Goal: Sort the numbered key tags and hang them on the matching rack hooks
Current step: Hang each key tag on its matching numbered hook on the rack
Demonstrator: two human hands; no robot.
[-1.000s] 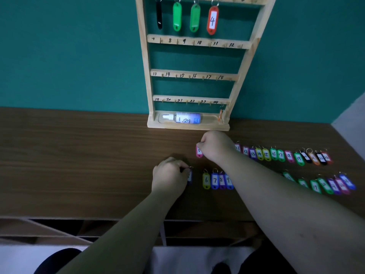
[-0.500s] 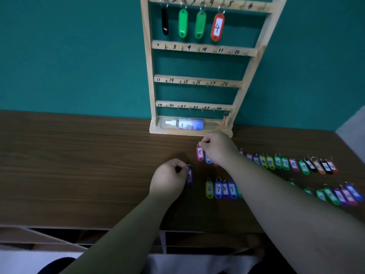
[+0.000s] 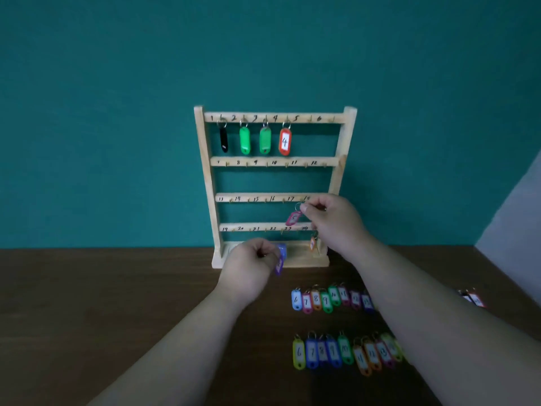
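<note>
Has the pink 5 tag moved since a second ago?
Yes: the pink 5 tag rose off the table and hangs from the right hand before the rack, between its two lowest hook rails.

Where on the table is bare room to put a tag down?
Free: the dark wooden tabletop left of the left hand and the pale wooden rack. Crowded: right of centre, two rows of coloured plastic key tags.

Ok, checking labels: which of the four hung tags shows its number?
The orange tag, rightmost, shows a 4; the black tag and two green tags show none.
</note>
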